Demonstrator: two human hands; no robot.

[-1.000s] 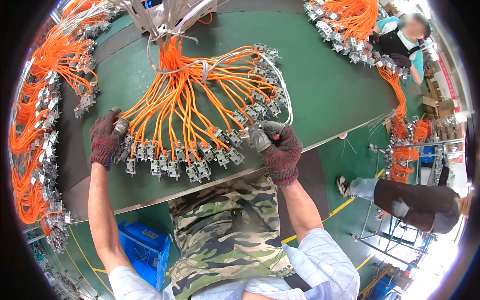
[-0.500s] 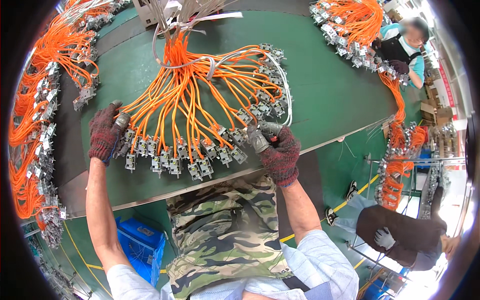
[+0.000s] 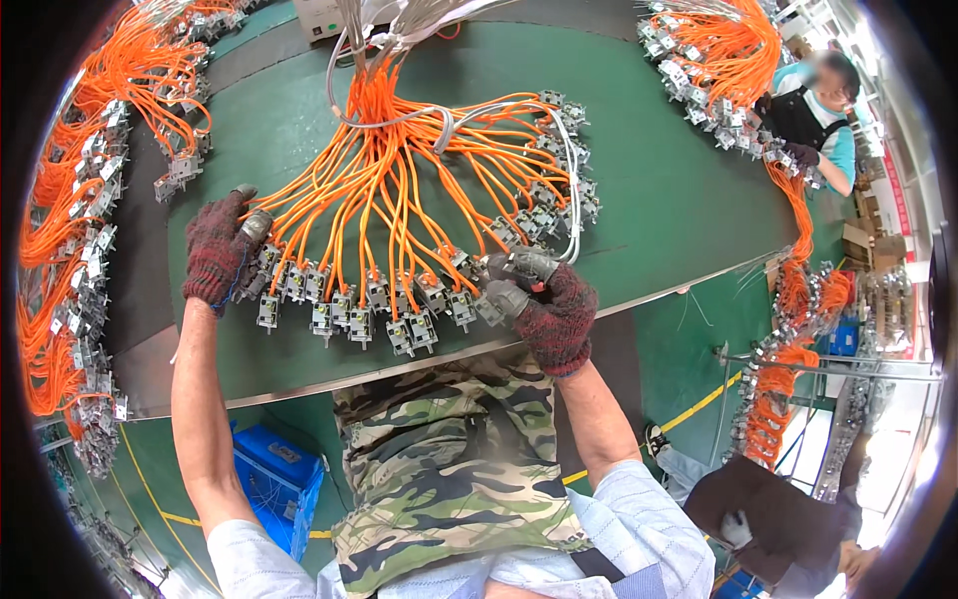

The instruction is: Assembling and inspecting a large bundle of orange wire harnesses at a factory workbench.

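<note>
Off to the right of a fan-shaped bundle of thin orange cables point(image 3: 389, 140), a co-worker in a dark brown apron point(image 3: 763, 514) is nearer than in the earlier frame. The bundle lies on the green tabletop point(image 3: 689, 215), spread apparently so its box-shaped grey metal connectors point(image 3: 420, 327) line its outer edge. At its left end, the gloved left hand point(image 3: 220, 245) pinches cables, seemingly to steady them; at its right, the gloved right hand point(image 3: 554, 309) curls against connectors, whether pinching one cannot be told. Both hands stay at these ends.
</note>
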